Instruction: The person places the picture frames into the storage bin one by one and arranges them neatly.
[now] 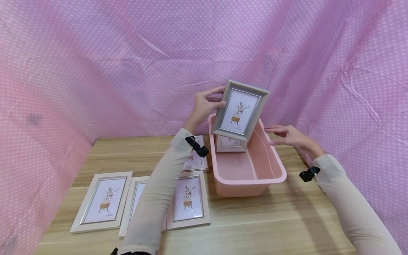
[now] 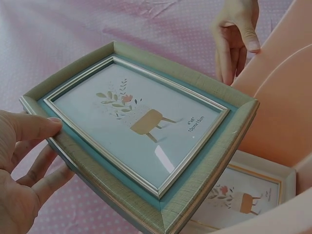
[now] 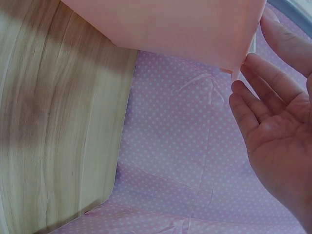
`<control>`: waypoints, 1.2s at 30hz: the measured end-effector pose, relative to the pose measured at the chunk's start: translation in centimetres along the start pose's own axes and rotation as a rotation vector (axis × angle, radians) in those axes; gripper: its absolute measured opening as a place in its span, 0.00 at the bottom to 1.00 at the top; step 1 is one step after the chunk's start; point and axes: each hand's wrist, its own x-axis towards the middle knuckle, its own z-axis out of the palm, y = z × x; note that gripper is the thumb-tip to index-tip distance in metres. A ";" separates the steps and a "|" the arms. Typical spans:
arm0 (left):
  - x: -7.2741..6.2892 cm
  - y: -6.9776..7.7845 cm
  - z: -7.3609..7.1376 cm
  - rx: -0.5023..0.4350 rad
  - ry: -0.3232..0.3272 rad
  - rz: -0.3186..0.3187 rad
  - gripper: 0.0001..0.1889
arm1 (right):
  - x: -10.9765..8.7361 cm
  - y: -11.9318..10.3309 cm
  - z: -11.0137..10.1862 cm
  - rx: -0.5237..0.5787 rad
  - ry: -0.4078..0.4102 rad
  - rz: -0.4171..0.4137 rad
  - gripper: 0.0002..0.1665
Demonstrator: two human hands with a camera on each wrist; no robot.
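My left hand [image 1: 205,104] pinches a grey-green picture frame [image 1: 240,111] by its left edge, thumb on the front. The frame is held tilted above the far end of a pink plastic bin [image 1: 250,182]. Inside the bin, partly hidden under it, lies a white picture frame [image 2: 273,168] with a gold inner line. My right hand [image 1: 291,136] is at the bin's right rim, fingers fairly straight. In the right wrist view its fingertips [image 3: 251,61] are at the rim; whether they press on it I cannot tell.
Left of the bin, several pale picture frames lie face up on the wooden table [image 1: 255,226]: one at far left [image 1: 87,198], one near the bin [image 1: 204,202], one behind it [image 1: 204,159]. My left sleeve partly covers another frame [image 1: 130,198]. A pink dotted cloth [image 1: 143,71] hangs behind.
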 end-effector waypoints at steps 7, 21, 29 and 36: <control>0.1 -0.4 1.5 0.050 -0.007 0.004 0.27 | 0.0 0.1 0.0 -0.005 0.001 -0.005 0.35; -0.3 -1.7 3.3 0.229 -0.073 -0.031 0.26 | -0.2 0.1 -0.1 0.014 -0.020 -0.019 0.35; -0.6 -2.1 3.8 0.252 -0.082 -0.024 0.26 | -0.3 0.2 -0.1 0.004 -0.017 -0.030 0.35; -0.6 -2.6 4.0 0.284 -0.104 -0.036 0.26 | -0.3 0.1 0.0 0.017 -0.018 -0.023 0.34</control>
